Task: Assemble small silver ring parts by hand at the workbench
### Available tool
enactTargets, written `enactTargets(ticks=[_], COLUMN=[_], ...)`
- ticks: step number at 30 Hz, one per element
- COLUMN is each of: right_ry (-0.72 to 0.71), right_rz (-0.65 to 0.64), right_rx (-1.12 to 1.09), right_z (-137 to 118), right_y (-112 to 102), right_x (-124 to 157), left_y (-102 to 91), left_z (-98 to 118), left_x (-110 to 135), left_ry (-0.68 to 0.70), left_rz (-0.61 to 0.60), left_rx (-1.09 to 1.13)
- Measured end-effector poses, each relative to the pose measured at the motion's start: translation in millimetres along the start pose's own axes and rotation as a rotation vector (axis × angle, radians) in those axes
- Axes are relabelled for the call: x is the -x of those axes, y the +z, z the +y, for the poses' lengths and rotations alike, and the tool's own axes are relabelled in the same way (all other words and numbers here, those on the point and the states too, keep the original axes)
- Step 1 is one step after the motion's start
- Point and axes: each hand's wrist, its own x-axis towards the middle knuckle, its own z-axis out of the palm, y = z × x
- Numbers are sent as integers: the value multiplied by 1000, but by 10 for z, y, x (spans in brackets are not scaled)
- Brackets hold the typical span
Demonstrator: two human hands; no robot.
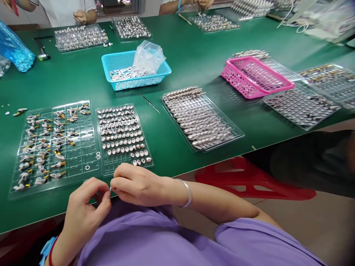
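Observation:
Fingertips of my left hand and my right hand meet in front of my lap, close to the table edge. Both hands are closed in a pinch around a small whitish part, mostly hidden by the fingers. Just beyond them lies a clear tray with rows of small oval white earbud shells; several front pockets hold nothing. To its left, a larger clear tray carries white earbud pieces with yellow ends, mainly in its left columns.
A pair of tweezers lies behind the shell tray. Further back are a blue basket with loose parts and a plastic bag, and a pink basket. A filled tray stands right. Co-workers' hands are across the green table.

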Motion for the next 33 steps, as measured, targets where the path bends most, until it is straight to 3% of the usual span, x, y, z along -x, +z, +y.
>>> enactTargets(ticks=[6, 13, 22, 33], right_ry=[77, 162, 163, 86], right_rz=[6, 28, 61, -64], right_rx=[-254, -446, -506, -227], right_z=[-19, -52, -71, -55], right_y=[26, 64, 78, -30], right_x=[45, 91, 106, 78], left_y=[-18, 60, 97, -1], left_z=[-51, -35, 53, 7], left_x=[-2, 25, 0, -18], left_ry=[-199, -344, -496, -391], left_rz=[-108, -52, -75, -220], left_rx=[299, 560, 837, 457])
